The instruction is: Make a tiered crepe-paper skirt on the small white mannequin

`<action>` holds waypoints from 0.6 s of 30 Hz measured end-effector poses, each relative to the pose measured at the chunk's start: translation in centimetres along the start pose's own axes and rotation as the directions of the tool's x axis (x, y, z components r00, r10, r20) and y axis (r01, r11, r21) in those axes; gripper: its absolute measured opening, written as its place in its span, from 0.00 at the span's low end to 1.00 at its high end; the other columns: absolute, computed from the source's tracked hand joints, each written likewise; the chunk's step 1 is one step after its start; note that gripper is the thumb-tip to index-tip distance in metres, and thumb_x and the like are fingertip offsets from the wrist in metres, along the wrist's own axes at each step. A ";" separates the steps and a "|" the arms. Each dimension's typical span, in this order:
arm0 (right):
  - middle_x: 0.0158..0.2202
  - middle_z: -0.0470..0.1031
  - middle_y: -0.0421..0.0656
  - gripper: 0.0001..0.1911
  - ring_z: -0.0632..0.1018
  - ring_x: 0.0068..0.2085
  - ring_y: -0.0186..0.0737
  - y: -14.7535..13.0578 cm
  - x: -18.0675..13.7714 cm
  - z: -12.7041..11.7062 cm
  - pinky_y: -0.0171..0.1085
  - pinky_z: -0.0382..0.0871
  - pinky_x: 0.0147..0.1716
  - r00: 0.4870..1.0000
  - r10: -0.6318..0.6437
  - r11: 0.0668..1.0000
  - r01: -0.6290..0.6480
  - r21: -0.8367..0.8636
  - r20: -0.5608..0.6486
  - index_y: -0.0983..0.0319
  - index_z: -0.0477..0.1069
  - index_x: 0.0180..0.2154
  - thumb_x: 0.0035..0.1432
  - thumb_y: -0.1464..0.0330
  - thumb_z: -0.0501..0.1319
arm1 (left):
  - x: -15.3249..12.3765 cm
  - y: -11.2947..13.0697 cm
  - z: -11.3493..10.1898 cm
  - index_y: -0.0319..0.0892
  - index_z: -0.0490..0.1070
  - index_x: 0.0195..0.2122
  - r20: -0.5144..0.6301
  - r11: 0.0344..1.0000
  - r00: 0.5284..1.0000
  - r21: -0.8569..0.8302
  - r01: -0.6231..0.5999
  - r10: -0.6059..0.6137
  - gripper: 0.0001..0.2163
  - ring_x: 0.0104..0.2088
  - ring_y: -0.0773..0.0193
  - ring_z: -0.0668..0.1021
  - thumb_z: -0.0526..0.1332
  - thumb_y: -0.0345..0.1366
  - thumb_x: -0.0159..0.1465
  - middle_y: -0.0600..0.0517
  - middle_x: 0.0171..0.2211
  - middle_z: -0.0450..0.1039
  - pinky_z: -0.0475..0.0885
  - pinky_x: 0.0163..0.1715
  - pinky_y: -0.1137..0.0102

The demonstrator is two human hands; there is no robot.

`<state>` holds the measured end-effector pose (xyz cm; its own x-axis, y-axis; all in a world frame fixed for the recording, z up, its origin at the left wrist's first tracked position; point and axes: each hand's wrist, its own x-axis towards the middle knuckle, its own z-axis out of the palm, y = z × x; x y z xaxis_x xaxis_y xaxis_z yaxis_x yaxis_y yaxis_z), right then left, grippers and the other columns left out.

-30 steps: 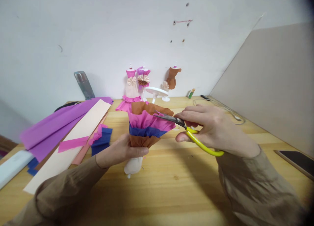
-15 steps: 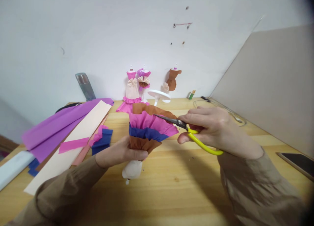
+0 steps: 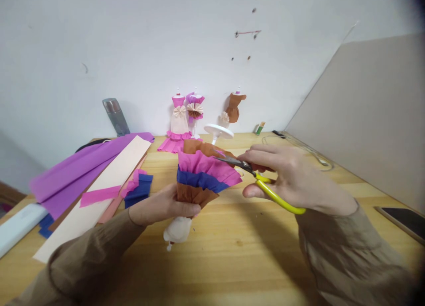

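Observation:
My left hand is closed round a small mannequin, held upside down with its white bust toward me and its round stand pointing to the back. A ruffled paper skirt in brown, blue and pink layers fans out from it. My right hand grips yellow-handled scissors; their dark blades lie along the upper right of the skirt, by the brown and pink edges. Whether the blades have paper between them I cannot tell.
Purple crepe paper and a cream strip lie at left, beside a blue piece. Dressed mannequins and a brown-dressed one stand by the wall. A flask is back left, a phone at right.
The mannequin has tilted slightly, its stand shifting right and its neck end left. The scissors and my right hand have moved a little to the right.

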<state>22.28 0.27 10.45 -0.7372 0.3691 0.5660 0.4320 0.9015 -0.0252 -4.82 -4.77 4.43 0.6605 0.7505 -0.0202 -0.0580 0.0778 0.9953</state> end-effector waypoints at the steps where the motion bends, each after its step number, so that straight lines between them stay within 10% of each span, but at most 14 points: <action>1: 0.27 0.72 0.43 0.30 0.71 0.27 0.36 0.0 0.0 0.0 0.34 0.62 0.26 1.000 -0.010 1.000 0.010 -0.003 0.012 0.64 0.75 0.39 0.62 0.43 0.57 | 0.0 -0.2 -0.1 0.39 0.71 0.50 0.002 1.000 1.000 -0.012 -0.012 0.012 0.21 0.33 0.68 0.67 0.70 0.44 0.59 0.55 0.33 0.65 0.63 0.35 0.71; 8: 0.33 0.75 0.47 0.29 0.76 0.31 0.40 0.5 -0.4 0.4 0.37 0.65 0.30 0.999 -0.025 0.999 0.026 -0.031 0.029 0.66 0.75 0.44 0.62 0.46 0.60 | 0.1 -1.2 -0.3 0.44 0.72 0.55 0.068 0.993 0.997 -0.111 -0.034 0.042 0.21 0.56 0.57 0.74 0.70 0.39 0.61 0.49 0.48 0.75 0.64 0.59 0.61; 18: 0.31 0.75 0.45 0.27 0.74 0.30 0.39 0.3 -0.2 0.2 0.36 0.62 0.30 0.998 -0.058 0.997 0.059 -0.039 0.040 0.63 0.76 0.42 0.62 0.46 0.59 | -0.1 -0.9 -0.5 0.43 0.74 0.47 0.094 0.997 0.995 -0.067 0.026 -0.019 0.14 0.55 0.57 0.75 0.70 0.35 0.61 0.52 0.43 0.76 0.66 0.59 0.61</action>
<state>22.48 0.54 10.22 -0.7810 0.3252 0.5331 0.4075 0.9123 0.0406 -5.19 -4.59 3.52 0.7286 0.6842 -0.0305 -0.0907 0.1405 0.9859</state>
